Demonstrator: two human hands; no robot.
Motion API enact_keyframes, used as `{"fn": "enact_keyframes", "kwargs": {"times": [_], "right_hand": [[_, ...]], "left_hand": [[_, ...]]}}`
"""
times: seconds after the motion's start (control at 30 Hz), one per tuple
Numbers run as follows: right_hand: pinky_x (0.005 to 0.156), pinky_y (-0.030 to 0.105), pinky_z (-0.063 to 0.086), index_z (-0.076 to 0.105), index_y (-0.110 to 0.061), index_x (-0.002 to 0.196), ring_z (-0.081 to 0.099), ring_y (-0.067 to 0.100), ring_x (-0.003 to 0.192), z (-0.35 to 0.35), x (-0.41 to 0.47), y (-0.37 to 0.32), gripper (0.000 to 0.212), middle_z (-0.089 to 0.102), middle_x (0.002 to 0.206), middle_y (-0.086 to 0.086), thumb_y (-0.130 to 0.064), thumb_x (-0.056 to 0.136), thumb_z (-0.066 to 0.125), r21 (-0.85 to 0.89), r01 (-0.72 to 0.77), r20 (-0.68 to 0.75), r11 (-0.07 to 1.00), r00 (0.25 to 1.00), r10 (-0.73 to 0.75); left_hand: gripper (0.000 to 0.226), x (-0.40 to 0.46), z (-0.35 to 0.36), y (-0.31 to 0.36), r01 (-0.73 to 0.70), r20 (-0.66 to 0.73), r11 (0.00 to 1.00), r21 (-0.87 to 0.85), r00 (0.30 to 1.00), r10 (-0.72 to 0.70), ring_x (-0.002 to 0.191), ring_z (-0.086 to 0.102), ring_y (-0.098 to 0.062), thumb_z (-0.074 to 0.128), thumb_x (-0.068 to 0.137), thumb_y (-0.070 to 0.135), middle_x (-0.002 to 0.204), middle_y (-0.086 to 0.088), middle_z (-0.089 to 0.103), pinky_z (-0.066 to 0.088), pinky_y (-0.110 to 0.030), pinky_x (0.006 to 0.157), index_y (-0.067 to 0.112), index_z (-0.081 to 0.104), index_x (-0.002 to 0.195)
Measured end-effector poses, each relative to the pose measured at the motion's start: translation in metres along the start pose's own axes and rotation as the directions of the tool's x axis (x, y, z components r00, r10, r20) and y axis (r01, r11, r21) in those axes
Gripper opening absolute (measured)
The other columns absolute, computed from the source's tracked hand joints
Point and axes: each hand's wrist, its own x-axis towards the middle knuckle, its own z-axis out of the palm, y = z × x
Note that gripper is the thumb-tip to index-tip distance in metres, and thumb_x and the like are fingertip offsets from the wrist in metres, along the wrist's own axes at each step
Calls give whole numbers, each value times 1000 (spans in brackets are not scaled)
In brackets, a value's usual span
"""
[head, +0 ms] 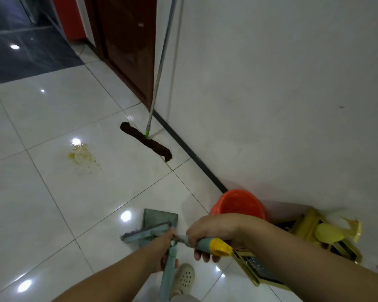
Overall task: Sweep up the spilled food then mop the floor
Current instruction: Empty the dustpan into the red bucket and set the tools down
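The spill (83,156) is a patch of fine yellow crumbs with a wet, glossy smear at its upper edge, lying on the white tile floor (42,203) well left of the mop. The mop (146,144) has one flat, dark brown cloth head on the floor near the black skirting, a green joint, and a thin metal pole leaning up against the white wall (271,83).

Low in view, the left hand (162,247) grips a teal handle that runs down toward one pale perforated clog (184,277); a teal brush (144,233) and a grey-green dustpan (160,219) sit just ahead of it, blurred. The right hand (214,234) is closed around a second teal handle with a yellow end cap (222,246). The two hands are close together, nearly touching.

Behind the right wrist stands one orange plastic bucket (238,203) against the wall, and to its right a shiny gold-coloured rack (327,234). A dark wooden door (127,44) stands beyond the mop.
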Motion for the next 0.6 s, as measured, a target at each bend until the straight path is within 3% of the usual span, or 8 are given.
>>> {"fn": "enact_keyframes", "kwargs": {"times": [0.07, 0.13, 0.27, 0.37, 0.43, 0.6], "right_hand": [[51, 18, 49, 56, -14, 96, 57, 11, 64, 1, 0, 6, 10, 62, 80, 4, -20, 91, 50, 27, 3, 34, 1000, 999, -3], [51, 16, 49, 59, -16, 94, 59, 10, 66, 1, 0, 12, 8, 62, 80, 2, -20, 89, 53, 37, 11, 61, 999, 998, -13], [59, 19, 49, 58, -13, 102, 59, 9, 67, -1, -3, 18, 17, 62, 80, 0, -19, 86, 55, 15, 13, 59, 1000, 998, -14], [65, 22, 48, 57, -11, 110, 59, 8, 67, -6, -6, 20, 25, 62, 81, 1, -18, 86, 56, 17, 0, 48, 1000, 999, 0], [67, 24, 47, 58, -10, 112, 58, 9, 68, -10, -8, 19, 30, 61, 82, 2, -20, 84, 56, 8, -3, 34, 1000, 999, 2], [49, 13, 48, 54, 2, 128, 58, 6, 61, -20, -16, 12, 43, 60, 79, 2, -13, 88, 53, 61, -1, 0, 998, 1000, 1]], "left_hand": [[43, 2, 3, 2, 12, -6, 1000, -16, 1000, -12, 76, 55, -32, 65, 87, 39, 106, -24, 56, 53, -37, 59, 0, 61, 105], [35, 7, 4, 1, 44, -10, 998, -42, 999, -44, 80, 58, -34, 67, 87, 30, 110, -25, 58, 55, -40, 60, -1, 62, 104], [26, 17, 10, 1, 128, 2, 988, -86, 992, -128, 70, 61, -31, 70, 85, 24, 95, -22, 62, 54, -34, 47, 2, 61, 97], [30, 22, 18, 4, 131, -13, 988, -78, 991, -132, 72, 62, -32, 69, 85, 22, 102, -23, 65, 53, -33, 44, 1, 63, 105], [24, 19, 24, 8, 111, -25, 993, -50, 993, -112, 67, 60, -31, 66, 88, 19, 93, -23, 64, 51, -30, 39, -2, 62, 100], [17, 13, 27, 25, 101, -20, 994, -37, 995, -101, 59, 57, -30, 61, 90, 10, 78, -22, 58, 49, -31, 36, -6, 57, 94]]}}
